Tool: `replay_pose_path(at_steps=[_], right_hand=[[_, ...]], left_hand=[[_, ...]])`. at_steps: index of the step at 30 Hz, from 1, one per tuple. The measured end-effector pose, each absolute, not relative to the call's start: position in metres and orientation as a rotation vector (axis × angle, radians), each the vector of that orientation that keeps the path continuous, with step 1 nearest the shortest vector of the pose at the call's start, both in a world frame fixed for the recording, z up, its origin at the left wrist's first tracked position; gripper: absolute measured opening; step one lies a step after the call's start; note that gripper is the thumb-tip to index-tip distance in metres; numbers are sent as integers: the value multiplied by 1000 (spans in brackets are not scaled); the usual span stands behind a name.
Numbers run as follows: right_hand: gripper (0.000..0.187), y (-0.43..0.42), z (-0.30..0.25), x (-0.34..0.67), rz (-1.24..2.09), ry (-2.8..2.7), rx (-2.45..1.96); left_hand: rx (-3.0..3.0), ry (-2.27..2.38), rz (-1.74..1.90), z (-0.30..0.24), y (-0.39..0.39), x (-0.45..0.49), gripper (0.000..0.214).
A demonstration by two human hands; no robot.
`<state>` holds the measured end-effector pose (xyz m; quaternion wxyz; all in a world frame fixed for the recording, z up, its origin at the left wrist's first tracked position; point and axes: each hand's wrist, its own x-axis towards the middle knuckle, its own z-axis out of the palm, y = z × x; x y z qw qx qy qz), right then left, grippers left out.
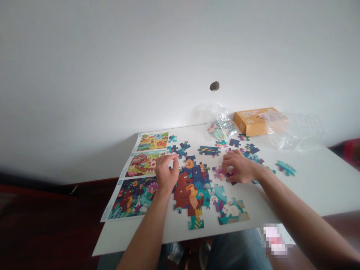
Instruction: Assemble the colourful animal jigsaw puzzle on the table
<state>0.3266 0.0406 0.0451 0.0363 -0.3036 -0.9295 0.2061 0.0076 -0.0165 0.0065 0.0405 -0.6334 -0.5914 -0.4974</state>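
My left hand (pixel 167 170) hovers at the left of the partly joined jigsaw puzzle (pixel 194 187), which shows a brown bear with a honey pot. Its thumb and fingers are drawn together; anything between them is hidden. Blue puzzle pieces (pixel 182 153) lie just past its fingertips. To the right, my right hand (pixel 239 167) is bent over pink and purple pieces, fingers curled around a pink-purple puzzle piece (pixel 231 170) partly covered by the hand. Another pink piece (pixel 218 172) lies left of its fingertips. A joined rabbit section (pixel 232 212) rests near the front edge.
A picture sheet (pixel 132 197) with three printed scenes lies on the table's left side. Joined dark-blue pieces (pixel 208 150) lie behind the puzzle. Farther back are a bag of pieces (pixel 222 128), an orange box (pixel 254 122) and a clear plastic bag (pixel 295 131). A teal piece (pixel 286 168) lies right.
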Motion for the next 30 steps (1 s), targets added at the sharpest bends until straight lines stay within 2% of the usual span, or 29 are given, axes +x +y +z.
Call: replay_pose_path(at_steps=[8,17,21,25,30], right_hand=[[6,50,35,346,535,-2754,-971],[7,53,27,331,480,-2656,-870],[9,52,27,329,487,-2664,-899],[11,55,24,330,403,-2569,-1074],[19,68,15,338,164,-2159,-1572]], left_hand=[[-1928,-1818,-1493,7,-17,8,18],[-2088,-2037,-925,-5,-18,11,25],[-2157,-2014,-880,-8,-19,13,26],[-2151,-1965,-974,-10,-19,13,24],[-2150,-1935,-1097,-10,-16,11,18]])
